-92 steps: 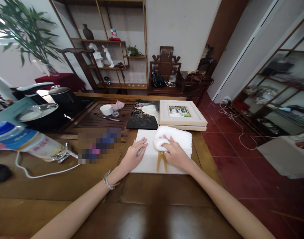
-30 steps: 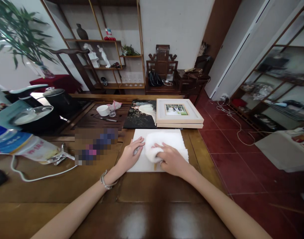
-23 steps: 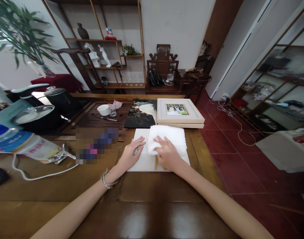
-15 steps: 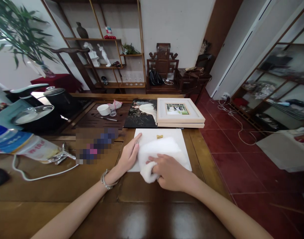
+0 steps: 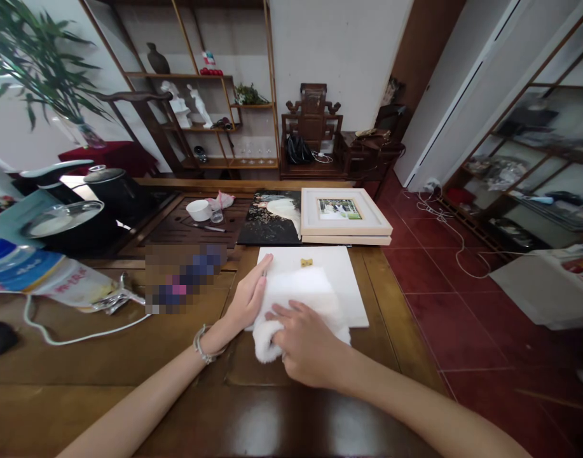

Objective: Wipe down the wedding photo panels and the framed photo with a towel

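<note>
Wipe looks near the end of a stroke; can't tell how much of the board is left to do. Your L hand [image 5: 247, 299] is flat, fingers straight, holding nothing, pinning the left edge of the white board [image 5: 341, 283]. White cloth [image 5: 295, 294] sits at the board's near-left corner, its bunched end over the table [image 5: 129, 356]. Your R hand [image 5: 303, 343] lies on top, fingers loosely curled, gripping the bunch. Gold clip [image 5: 306, 262] is uncovered at the far edge.

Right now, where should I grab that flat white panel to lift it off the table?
Probably its right edge, coming from the right. The white panel lies flat; the left hand presses its left edge, the right hand bunches a white cloth over its near-left corner, and stacked frames sit beyond its far edge. Only that side is free.
</note>
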Tool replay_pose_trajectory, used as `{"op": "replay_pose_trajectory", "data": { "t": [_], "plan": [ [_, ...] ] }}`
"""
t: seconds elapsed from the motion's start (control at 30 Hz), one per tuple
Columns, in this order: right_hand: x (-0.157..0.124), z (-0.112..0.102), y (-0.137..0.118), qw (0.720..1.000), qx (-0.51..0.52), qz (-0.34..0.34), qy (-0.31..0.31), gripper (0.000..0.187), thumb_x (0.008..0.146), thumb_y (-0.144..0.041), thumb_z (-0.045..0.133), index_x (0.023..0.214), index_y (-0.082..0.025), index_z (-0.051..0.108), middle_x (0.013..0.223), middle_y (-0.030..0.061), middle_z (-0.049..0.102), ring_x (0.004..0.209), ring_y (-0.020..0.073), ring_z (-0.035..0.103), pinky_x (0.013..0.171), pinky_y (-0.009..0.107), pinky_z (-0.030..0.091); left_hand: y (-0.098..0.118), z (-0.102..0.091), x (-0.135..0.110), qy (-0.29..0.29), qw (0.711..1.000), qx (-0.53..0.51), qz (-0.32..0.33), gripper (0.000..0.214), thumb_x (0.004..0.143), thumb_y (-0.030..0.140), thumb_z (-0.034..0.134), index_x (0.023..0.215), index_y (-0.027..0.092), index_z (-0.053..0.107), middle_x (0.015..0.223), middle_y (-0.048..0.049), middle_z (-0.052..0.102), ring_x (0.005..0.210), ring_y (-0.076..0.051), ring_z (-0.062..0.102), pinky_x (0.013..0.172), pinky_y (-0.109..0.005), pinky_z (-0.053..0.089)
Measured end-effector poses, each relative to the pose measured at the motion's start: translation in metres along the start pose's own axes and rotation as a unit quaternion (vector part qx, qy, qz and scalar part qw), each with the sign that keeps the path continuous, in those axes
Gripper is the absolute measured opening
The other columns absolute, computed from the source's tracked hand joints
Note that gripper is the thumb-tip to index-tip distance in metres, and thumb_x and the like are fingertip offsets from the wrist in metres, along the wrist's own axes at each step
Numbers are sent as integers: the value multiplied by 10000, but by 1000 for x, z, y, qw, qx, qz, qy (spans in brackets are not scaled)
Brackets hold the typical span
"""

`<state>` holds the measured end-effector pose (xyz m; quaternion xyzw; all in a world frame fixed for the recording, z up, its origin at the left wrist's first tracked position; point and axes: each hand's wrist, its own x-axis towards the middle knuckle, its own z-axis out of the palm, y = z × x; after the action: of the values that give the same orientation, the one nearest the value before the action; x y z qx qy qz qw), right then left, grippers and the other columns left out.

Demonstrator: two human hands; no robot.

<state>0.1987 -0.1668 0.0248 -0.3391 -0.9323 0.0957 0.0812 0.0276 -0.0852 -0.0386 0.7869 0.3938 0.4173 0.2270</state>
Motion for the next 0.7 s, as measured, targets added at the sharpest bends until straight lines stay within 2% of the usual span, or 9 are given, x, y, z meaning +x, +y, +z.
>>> {"op": "replay_pose_trajectory", "data": {
  "t": [0.1,0.17,0.3,0.37,0.47,0.57,0.7],
  "plan": [
    [-10,-11,-2,999,5,48,-22,220,710,-163,487,800,-134,685,1037,148,670,960,252,598,872,390,412,-1,3,0,-26,999,28,-12,451,940,300,350,1375,181,374,1391,-91,449,1276,-216,423,1099,-422,285],
    [-9,-17,8,993,-15,112,-23,235,727,-166,467,808,-138,686,985,156,677,856,251,616,792,379,427,-4,6,-1,-33,998,42,-13,408,921,288,403,1314,193,458,1335,-90,514,1237,-222,471,1094,-451,284],
    [8,-25,44,974,-22,225,-7,316,748,-133,422,936,-160,675,1066,150,661,879,258,613,776,356,404,-11,10,0,-35,998,48,-2,256,880,253,467,1047,213,657,1152,-75,652,1139,-238,563,1085,-501,280],
    [23,-29,59,972,1,236,-13,325,748,-135,419,953,-171,668,999,127,682,846,252,618,724,325,401,-11,11,1,-35,998,53,0,247,869,238,473,1015,229,672,1118,-61,670,1118,-238,579,1087,-510,269],
    [48,-35,70,977,24,214,-9,316,764,-159,420,961,-196,665,967,81,692,842,233,614,676,280,384,-8,9,3,-42,997,65,7,255,864,227,476,1032,252,667,1090,-38,682,1056,-223,612,1102,-499,240],
    [70,-38,72,982,48,183,-2,294,762,-176,443,941,-225,671,987,32,690,870,207,601,669,245,370,-7,6,4,-45,997,68,6,229,859,236,493,998,245,674,1011,-37,703,970,-214,639,1065,-453,328],
    [81,-36,76,979,62,192,12,277,760,-197,449,920,-199,675,972,52,686,837,213,596,636,243,363,-9,5,6,-46,997,59,2,215,867,263,496,969,234,683,999,-42,707,958,-218,646,1000,-417,415]
  ]
}}
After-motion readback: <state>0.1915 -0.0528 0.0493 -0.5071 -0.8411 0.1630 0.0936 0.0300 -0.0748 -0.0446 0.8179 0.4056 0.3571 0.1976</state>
